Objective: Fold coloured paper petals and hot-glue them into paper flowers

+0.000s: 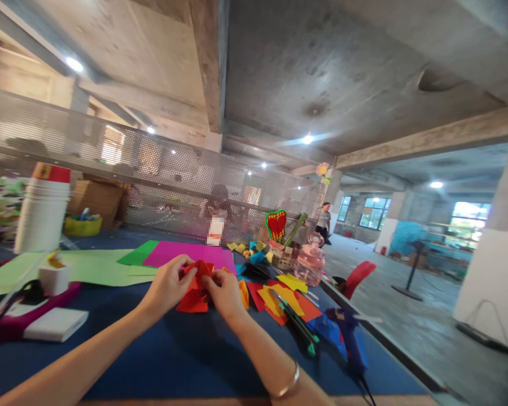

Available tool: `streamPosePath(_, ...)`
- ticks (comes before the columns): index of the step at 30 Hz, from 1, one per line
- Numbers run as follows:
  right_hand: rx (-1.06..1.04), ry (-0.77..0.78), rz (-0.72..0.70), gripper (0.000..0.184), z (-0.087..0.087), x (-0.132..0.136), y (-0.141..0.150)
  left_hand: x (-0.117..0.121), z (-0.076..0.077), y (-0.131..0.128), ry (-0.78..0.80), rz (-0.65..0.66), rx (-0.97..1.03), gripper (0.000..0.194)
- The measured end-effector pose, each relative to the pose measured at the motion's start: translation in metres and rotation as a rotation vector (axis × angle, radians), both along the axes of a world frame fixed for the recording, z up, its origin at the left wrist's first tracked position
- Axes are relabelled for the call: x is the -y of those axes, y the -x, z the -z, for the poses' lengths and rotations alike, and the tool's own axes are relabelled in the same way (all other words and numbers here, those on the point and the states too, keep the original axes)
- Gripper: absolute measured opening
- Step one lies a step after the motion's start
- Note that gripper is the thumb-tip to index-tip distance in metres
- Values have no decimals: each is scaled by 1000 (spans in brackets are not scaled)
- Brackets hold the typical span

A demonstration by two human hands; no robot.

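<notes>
Both the left hand (168, 286) and the right hand (225, 291) pinch a folded red paper (195, 290) on the blue table (186, 355). Behind the paper lies a magenta sheet (186, 254); right of it lie yellow paper pieces (279, 296), a green pen (298, 327), a blue glue gun (349, 338) and, farther back, a pink jar (310, 265).

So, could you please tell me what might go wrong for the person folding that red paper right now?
Both the left hand and the right hand pinch the red paper, so a hard pull might tear it or spoil a crease. The glue gun lies near the table edge by the right forearm; an elbow could knock it off. Loose yellow paper squares beside the hands could slide or get creased.
</notes>
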State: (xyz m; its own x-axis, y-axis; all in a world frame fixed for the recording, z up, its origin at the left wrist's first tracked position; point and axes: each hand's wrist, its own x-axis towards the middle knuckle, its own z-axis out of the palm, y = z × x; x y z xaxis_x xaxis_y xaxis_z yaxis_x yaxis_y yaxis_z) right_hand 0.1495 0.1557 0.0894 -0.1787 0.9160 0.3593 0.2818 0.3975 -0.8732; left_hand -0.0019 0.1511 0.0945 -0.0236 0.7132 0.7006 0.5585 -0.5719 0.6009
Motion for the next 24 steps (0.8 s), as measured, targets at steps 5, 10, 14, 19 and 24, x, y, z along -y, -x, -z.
streamPosePath(5, 113, -177, 131, 15, -4, 2, -3, -3, 0, -1, 15, 143, 31, 26)
streamPosePath(10, 216, -295, 162, 15, -9, 8, -4, -2, -2, 0, 42, 187, -22, 21)
streamPosePath(14, 253, -324, 138, 19, -7, 9, -1, 0, -3, 2, 65, 81, -58, 23)
streamPosePath(19, 166, -303, 110, 40, -4, 5, 0, -2, -1, 3, 21, -30, -96, 27)
streamPosePath(24, -2, -33, 13, 41, -5, 6, 4, -3, 0, 3, 44, -16, -14, 28)
